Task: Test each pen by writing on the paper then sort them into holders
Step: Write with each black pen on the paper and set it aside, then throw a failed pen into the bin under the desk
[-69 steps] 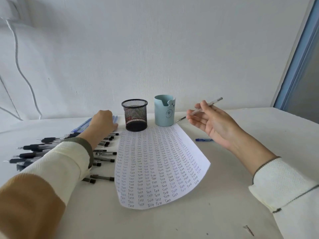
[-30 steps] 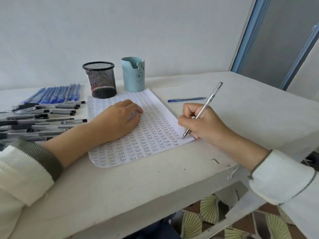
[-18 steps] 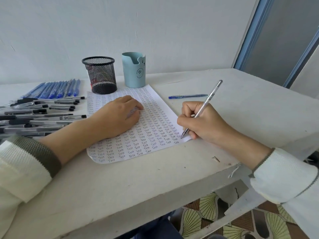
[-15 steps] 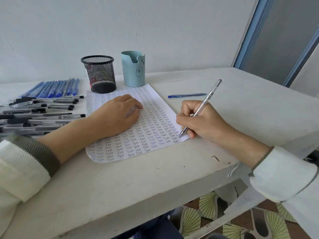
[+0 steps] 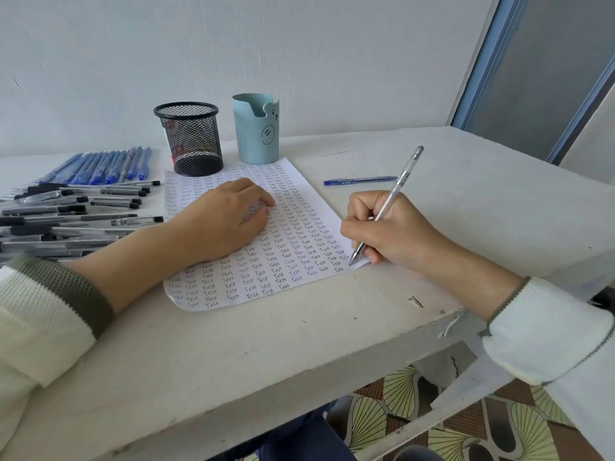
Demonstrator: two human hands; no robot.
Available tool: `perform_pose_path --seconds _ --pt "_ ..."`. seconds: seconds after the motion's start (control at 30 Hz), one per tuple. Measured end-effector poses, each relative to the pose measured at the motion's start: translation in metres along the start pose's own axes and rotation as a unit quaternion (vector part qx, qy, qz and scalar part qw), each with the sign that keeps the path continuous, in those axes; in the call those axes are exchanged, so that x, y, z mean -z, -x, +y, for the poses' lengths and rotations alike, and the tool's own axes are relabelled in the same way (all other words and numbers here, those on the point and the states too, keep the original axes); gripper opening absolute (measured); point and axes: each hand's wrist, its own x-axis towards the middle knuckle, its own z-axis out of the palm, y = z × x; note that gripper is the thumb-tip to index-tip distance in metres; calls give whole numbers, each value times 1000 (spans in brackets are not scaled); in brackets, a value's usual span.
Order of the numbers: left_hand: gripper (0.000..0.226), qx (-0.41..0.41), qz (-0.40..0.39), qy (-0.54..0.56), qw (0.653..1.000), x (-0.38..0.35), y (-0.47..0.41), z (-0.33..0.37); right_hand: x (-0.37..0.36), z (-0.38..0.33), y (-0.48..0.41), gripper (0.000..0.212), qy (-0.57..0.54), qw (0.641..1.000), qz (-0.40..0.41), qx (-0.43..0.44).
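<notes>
Right grip [image 5: 396,234]: closed round the clear pen [image 5: 404,176] in a writing hold, with the tip down on the paper [image 5: 293,254] at its near right corner.
Pen axis: tilted, with the tip low and toward the near edge of the tabletop [image 5: 482,201] and the cap end high, leaning to the far right.
Left grip [image 5: 226,224]: holds nothing. It rests on mid-sheet with loosely bent fingers, pinning the sheet.
Step, by my reading: a test word is being written on the last free patch of the sheet.
Key relation: the mesh holder [image 5: 193,141] and the blue holder [image 5: 254,131] stand at the paper's far edge, just beside each other. Both lie across the sheet, far and left of the right grip. The left grip is nearer to them, but the pen sits in the right, so the drop probably means a reach over the paper, swinging the pen upright first.
Untested pens [image 5: 76,207] lie along the left side of the tabletop.
</notes>
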Motion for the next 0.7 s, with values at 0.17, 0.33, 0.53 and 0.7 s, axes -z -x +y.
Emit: perform_pose_path --seconds 0.17,0.33,0.53,0.7 --pt "30 -2 -1 -4 1000 0 -1 -1 1 1 -1 43 -7 1000 26 5" --pt "32 -6 4 -25 1000 1 1 3 0 0 -2 44 7 1000 15 2" --pt "42 -34 -20 -177 983 2 -1 18 -1 -5 -3 37 2 999 -16 -29" --pt "32 -17 -44 -309 950 20 -4 49 13 -10 2 36 -172 977 123 -14"
